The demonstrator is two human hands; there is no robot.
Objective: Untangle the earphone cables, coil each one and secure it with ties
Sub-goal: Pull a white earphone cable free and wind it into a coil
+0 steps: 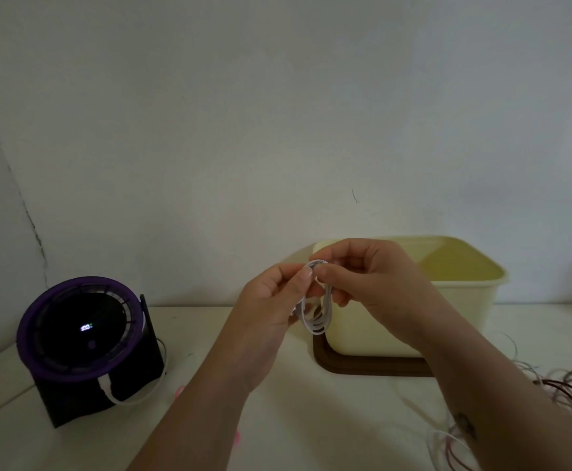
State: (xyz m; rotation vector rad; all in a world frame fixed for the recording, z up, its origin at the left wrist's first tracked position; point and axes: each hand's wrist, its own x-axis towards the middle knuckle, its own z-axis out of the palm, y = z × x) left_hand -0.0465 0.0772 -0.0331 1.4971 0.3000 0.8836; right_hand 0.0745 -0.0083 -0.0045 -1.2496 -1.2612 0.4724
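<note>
Smooth white plastic-coated cable; glossy cream plastic tub; matt pale tabletop; matt painted wall.

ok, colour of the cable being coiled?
White cable, held between both hands; only the head view shows it.

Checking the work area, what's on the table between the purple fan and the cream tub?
In the head view, mostly the person's left hand and forearm; the table there looks bare.

Both forearms are bare, with no sleeves in view. The left hand and right hand wear no rings or gloves. Fingernails are short and unpainted. A small dark tattoo marks the right forearm.
</note>
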